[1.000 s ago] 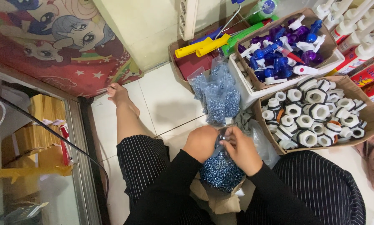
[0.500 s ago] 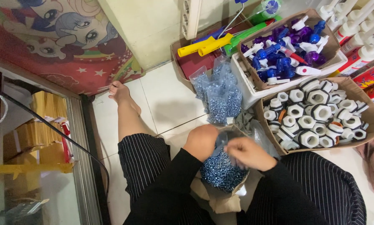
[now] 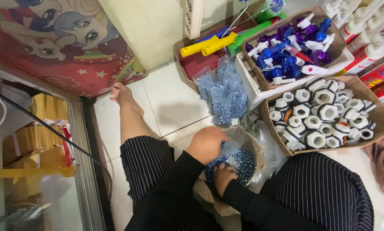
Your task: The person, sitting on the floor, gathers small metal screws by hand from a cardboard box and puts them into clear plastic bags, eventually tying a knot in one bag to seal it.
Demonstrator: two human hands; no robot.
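White tiled floor point(image 3: 170, 102) used as work surface, person seated. Open bag of screws point(image 3: 237, 160) kept in lap, within reach. Left hand point(image 3: 207, 144) closed on bag rim, mouth held open. Right hand point(image 3: 223, 177) buried in screws, grip state cannot be told. Filled screw packets point(image 3: 222, 96) piled ahead beside box of white nuts point(image 3: 320, 113).

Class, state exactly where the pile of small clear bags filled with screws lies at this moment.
In the head view, the bags of screws lie on the tiled floor upper centre, beyond the hands, left of the white tub of blue and purple spray heads and in front of the yellow-handled tools.
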